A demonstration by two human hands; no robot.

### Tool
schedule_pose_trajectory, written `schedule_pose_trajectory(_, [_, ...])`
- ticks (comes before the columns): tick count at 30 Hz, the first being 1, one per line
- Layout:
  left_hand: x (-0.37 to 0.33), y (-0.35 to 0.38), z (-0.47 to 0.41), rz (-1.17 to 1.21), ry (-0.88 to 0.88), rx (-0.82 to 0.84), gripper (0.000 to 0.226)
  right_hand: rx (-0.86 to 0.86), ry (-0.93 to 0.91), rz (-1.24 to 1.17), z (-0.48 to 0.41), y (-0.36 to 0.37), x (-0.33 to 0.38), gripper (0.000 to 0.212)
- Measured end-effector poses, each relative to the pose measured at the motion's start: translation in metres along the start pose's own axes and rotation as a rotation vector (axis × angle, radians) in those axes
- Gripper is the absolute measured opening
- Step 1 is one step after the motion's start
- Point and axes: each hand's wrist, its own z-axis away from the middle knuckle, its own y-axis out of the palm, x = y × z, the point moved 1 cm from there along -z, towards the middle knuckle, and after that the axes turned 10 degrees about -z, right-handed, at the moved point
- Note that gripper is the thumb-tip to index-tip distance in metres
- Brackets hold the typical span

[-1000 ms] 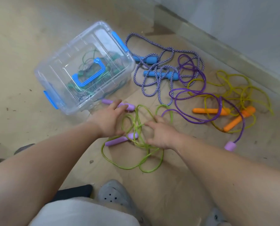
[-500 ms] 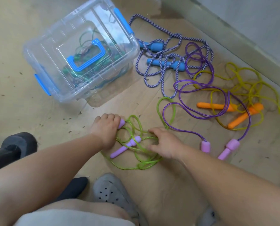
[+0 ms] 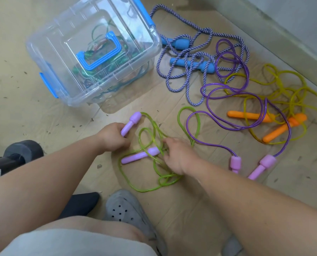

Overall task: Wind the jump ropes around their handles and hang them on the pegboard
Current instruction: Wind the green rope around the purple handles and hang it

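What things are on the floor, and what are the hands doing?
Storage box: one, clear with blue latches, upper left, ropes inside.
Twisted rope: one, blue-white, blue handles, beside the box.
Purple rope: one, lilac handles, middle right.
Yellow rope: one, orange handles, far right.
Green rope: one, lilac handles, centre.
Shoes: two, grey, bottom; one mostly cut off.
Dumbbell: one, dark, left edge.
Left hand: grips one green-rope handle.
Right hand: touches the green rope.
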Motion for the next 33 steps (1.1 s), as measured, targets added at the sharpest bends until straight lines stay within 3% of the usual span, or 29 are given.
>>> schedule_pose_trajectory(6, [0.002,0.003,0.014,0.17,0.051,-0.006,0.044,0.067,0.019,-0.003,-0.002,0.005,0.01,0.066])
schedule_pose_trajectory(10, [-0.009,0.004,0.018,0.239,0.107,-0.063,0.017,0.057,0.025,-0.016,-0.005,0.009,0.017,0.074])
schedule_pose_trajectory(12, [-0.017,0.002,0.018,0.26,0.108,-0.073,0.003,0.027,0.028,-0.169,-0.008,0.007,0.017,0.078])
schedule_pose_trajectory(15, [-0.026,-0.008,0.022,0.285,0.101,-0.032,0.007,-0.02,0.008,-0.654,-0.002,-0.01,0.019,0.071])
schedule_pose_trajectory(19, [-0.051,-0.038,0.051,0.283,0.126,0.06,0.012,-0.093,-0.087,-1.021,0.025,-0.05,0.026,0.036])
schedule_pose_trajectory(22, [-0.075,-0.068,0.097,0.276,0.191,0.081,0.037,-0.102,-0.149,-1.158,0.064,-0.086,0.038,0.014])
schedule_pose_trajectory(28, [-0.147,-0.139,0.243,0.075,0.225,-0.004,0.031,-0.062,-0.165,-1.262,0.2,-0.165,0.087,0.038])
schedule_pose_trajectory(33, [-0.223,-0.183,0.41,0.24,0.236,-0.09,0.028,-0.122,-0.175,-1.495,0.364,-0.246,0.151,0.044])
